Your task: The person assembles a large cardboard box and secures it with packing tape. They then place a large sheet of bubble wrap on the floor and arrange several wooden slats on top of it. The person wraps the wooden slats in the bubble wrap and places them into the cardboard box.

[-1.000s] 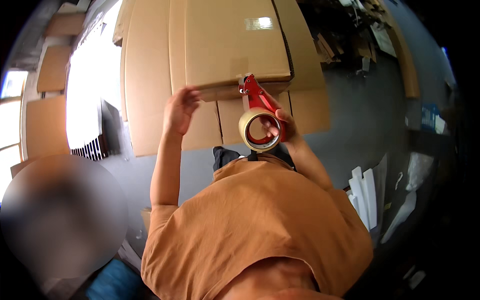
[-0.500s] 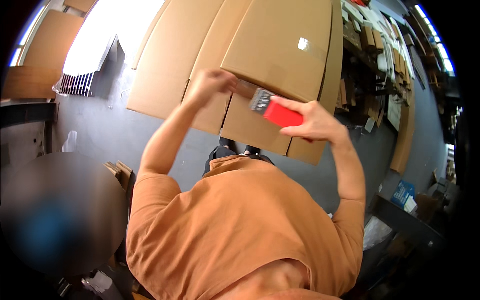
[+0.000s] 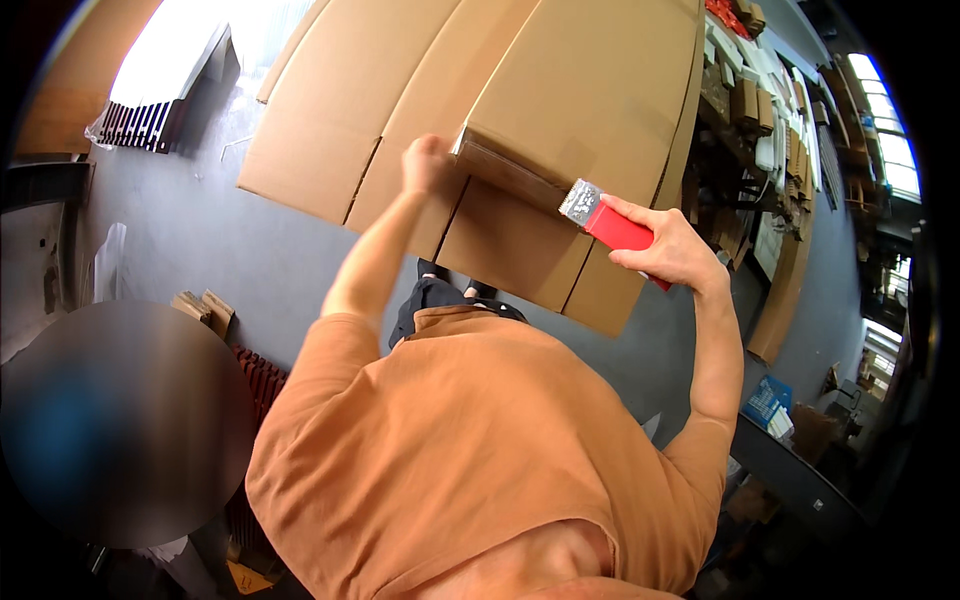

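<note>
Grey concrete floor (image 3: 200, 240) spread below, with flattened cardboard sheets (image 3: 340, 110) lying across it and shelves of stacked cartons (image 3: 770, 110) bending along the right rim. Against that floor, 1 brown cardboard box (image 3: 590, 90) stood raised in front of the person in the orange shirt (image 3: 450, 450), its near lower edge level with both hands.

The left hand (image 3: 428, 163) was clenched on the box's near left corner, probably to pin the flap and keep the box from sliding while pressure came from the other side. The right hand (image 3: 672, 250) was wrapped firmly round the red handle of a tape dispenser (image 3: 612, 222), whose grey metal blade end touched the box's lower edge toward its right side; held at that slant, the blade seemed set to press or cut tape against the cardboard. No tape roll could be seen at this angle.

The box looked plain and clean, matte brown, with sharp folds and a darker shaded strip under its front edge. Beneath it lay 2 or more flat sheets with slotted flap cuts.
</note>
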Motion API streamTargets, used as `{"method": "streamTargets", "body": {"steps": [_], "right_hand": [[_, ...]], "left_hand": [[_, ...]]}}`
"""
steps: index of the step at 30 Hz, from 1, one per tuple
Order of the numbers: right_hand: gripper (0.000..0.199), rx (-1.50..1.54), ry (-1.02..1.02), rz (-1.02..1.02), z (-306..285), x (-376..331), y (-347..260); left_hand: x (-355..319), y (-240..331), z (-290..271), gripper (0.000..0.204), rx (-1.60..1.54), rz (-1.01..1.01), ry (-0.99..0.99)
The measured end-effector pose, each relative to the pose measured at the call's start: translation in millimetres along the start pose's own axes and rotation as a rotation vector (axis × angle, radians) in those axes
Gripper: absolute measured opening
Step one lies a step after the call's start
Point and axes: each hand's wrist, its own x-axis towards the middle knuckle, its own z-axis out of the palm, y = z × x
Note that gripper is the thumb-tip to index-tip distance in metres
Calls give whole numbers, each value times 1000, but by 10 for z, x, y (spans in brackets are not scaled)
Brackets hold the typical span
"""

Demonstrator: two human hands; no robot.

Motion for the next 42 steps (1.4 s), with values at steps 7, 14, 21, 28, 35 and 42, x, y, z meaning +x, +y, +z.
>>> {"method": "streamTargets", "body": {"steps": [7,14,21,28,35,42], "right_hand": [[65,49,89,-75,73,-45,196],[66,22,75,-127,44,-36,259],[61,16,84,-112,30,-335,913],[65,9,206,-133,873,-107,2519],[45,82,169,-64,1123,316,2159],[28,-12,350,-54,1402,339,2034]], "left_hand": [[-125,233,-285,29,476,221,-237],[-581,814,395,54,-341,239,233],[-474,-160,527,40,-154,160,145],[-873,630,306,49,-495,-85,-24],[-2085,2114,618,32,534,1092,-813],[-1698,2126,1354,53,2177,1728,-745]]}}
